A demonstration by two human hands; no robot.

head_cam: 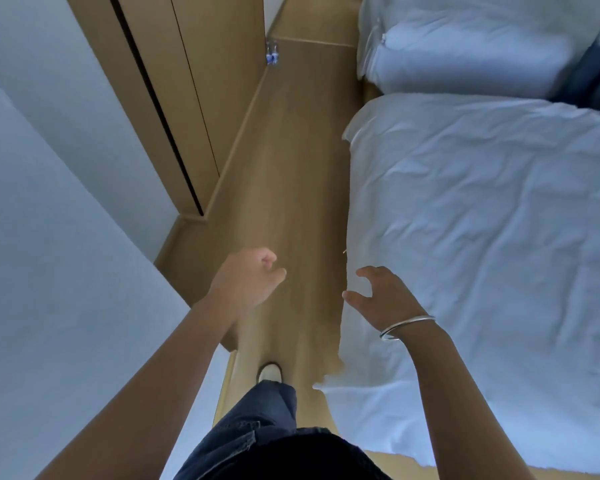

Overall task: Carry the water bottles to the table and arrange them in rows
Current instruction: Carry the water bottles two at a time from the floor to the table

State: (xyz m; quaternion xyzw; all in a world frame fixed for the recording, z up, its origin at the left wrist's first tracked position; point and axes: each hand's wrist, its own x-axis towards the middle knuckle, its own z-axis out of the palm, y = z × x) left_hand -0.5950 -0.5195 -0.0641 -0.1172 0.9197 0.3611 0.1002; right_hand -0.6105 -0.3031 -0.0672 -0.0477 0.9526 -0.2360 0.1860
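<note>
Far ahead, small clear water bottles [271, 56] with blue labels stand on the wooden floor beside the wardrobe's corner. They are too small to count. My left hand [248, 280] is held out in front of me over the floor, its fingers loosely curled and holding nothing. My right hand [378, 296], with a silver bangle on the wrist, hovers at the bed's edge with thumb and fingers spread and relaxed, also holding nothing. Both hands are far from the bottles. No table is in view.
A narrow strip of wooden floor [291, 168] runs ahead between a white wall [49, 237] and wooden wardrobe [187, 81] on the left and a bed with a white duvet [482, 220] on the right. Pillows [465, 46] lie further along. My foot [270, 372] is on the floor.
</note>
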